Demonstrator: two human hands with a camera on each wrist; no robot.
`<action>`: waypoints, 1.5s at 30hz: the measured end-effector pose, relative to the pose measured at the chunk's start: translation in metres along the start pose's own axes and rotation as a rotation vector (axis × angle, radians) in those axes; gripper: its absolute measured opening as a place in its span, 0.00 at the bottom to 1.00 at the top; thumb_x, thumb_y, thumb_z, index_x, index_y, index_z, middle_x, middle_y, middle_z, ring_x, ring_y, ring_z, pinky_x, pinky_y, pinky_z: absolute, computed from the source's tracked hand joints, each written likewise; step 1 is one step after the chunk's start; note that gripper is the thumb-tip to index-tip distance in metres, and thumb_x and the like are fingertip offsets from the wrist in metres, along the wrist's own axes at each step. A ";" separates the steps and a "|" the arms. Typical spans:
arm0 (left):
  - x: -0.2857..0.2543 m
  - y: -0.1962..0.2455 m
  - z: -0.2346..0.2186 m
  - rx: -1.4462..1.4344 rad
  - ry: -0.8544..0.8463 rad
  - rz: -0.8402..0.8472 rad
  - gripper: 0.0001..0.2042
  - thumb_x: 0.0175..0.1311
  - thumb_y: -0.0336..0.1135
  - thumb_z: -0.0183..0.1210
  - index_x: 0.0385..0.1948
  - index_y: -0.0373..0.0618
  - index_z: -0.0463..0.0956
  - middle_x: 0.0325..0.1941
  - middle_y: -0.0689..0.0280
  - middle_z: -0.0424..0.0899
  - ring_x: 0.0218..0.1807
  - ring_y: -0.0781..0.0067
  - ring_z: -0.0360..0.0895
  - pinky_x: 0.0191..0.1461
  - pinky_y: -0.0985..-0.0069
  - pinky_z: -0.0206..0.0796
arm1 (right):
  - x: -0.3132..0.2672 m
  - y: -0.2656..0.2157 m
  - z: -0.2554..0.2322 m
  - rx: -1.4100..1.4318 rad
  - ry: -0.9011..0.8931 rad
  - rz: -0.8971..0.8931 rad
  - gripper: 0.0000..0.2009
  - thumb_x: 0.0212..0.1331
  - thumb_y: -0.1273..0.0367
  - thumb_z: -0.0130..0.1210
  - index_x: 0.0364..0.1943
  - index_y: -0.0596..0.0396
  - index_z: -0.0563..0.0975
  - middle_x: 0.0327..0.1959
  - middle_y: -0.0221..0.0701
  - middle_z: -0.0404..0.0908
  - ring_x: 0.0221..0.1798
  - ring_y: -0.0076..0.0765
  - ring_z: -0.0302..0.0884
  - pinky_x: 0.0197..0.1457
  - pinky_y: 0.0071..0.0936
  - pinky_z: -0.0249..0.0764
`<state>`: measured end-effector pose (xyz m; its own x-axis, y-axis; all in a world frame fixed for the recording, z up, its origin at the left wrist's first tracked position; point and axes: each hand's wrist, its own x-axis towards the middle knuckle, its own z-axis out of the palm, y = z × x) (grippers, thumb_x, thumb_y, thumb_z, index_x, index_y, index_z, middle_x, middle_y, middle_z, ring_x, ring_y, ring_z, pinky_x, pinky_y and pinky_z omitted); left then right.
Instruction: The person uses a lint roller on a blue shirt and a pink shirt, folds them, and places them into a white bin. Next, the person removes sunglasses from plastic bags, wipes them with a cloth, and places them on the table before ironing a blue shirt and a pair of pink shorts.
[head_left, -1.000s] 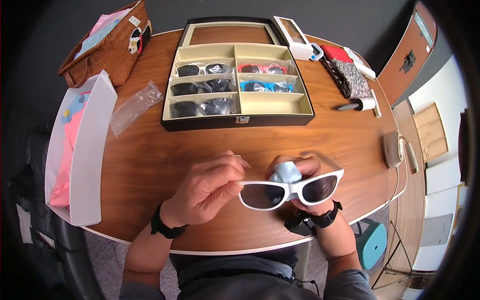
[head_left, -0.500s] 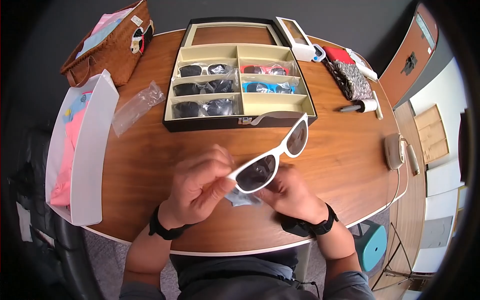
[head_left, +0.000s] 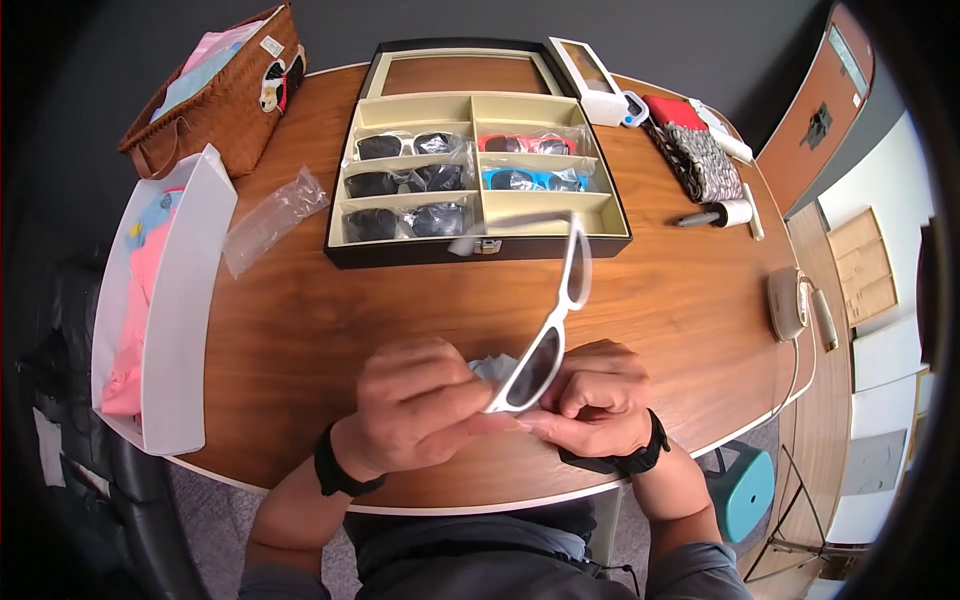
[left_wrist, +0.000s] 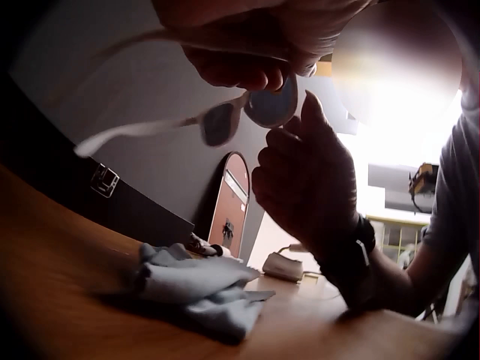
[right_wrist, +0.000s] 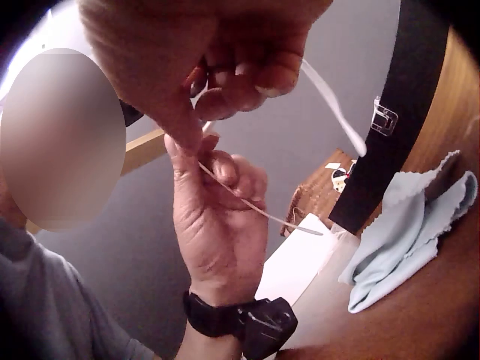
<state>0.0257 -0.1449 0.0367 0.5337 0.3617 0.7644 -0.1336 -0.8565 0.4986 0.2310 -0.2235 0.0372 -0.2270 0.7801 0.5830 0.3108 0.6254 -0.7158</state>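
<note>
A pair of white sunglasses (head_left: 553, 330) with dark lenses stands tilted over the table, temples unfolded. My left hand (head_left: 425, 405) grips its near end by the hinge. At that same end, my right hand (head_left: 598, 398) pinches the frame's lower corner, thumb close to the left fingertips and the other fingers curled. Below the hands, a crumpled light-blue cloth (left_wrist: 202, 285) lies on the wooden table (right_wrist: 420, 322); in the head view it is partly hidden by the left hand and a lens.
Ahead is an open black display case (head_left: 480, 253) with bagged sunglasses in several compartments. A clear plastic sleeve (head_left: 275, 220) lies left of it, beside a white box (head_left: 180, 340) and a brown basket (head_left: 225, 120). At right are a lint roller (head_left: 733, 212) and a beige pouch (head_left: 787, 305).
My right hand has let go of the cloth, which now lies on the table. The sunglasses have swung from nearly level to steep, and both hands have met at their near end.
</note>
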 end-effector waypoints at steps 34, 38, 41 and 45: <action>-0.013 -0.022 -0.003 0.114 0.434 -0.385 0.18 0.66 0.29 0.58 0.56 0.33 0.71 0.36 0.60 0.76 0.36 0.69 0.73 0.42 0.75 0.67 | -0.011 -0.002 0.010 0.136 0.542 0.329 0.08 0.68 0.73 0.54 0.45 0.64 0.75 0.24 0.27 0.76 0.22 0.17 0.72 0.25 0.15 0.67; -0.014 -0.022 -0.008 0.150 0.392 -0.352 0.14 0.65 0.25 0.59 0.51 0.35 0.75 0.34 0.60 0.77 0.33 0.69 0.74 0.39 0.78 0.67 | -0.012 0.003 0.012 0.160 0.565 0.414 0.10 0.70 0.70 0.53 0.47 0.63 0.76 0.24 0.26 0.76 0.22 0.17 0.71 0.25 0.16 0.67; -0.007 -0.018 -0.008 0.235 0.410 -0.221 0.12 0.62 0.21 0.60 0.47 0.36 0.76 0.33 0.59 0.77 0.32 0.68 0.75 0.37 0.77 0.68 | -0.010 0.006 0.011 0.051 0.599 0.444 0.12 0.70 0.68 0.53 0.49 0.64 0.77 0.22 0.26 0.75 0.21 0.16 0.71 0.24 0.15 0.67; -0.005 -0.014 -0.008 0.324 0.376 -0.148 0.13 0.55 0.17 0.63 0.43 0.37 0.76 0.32 0.58 0.78 0.32 0.65 0.77 0.34 0.74 0.69 | -0.007 0.006 0.008 -0.007 0.618 0.463 0.15 0.70 0.67 0.53 0.53 0.64 0.78 0.21 0.24 0.74 0.21 0.15 0.70 0.24 0.14 0.67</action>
<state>0.0180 -0.1322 0.0290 0.1827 0.5443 0.8187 0.2181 -0.8344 0.5061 0.2267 -0.2251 0.0259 0.4833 0.8087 0.3353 0.2550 0.2364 -0.9376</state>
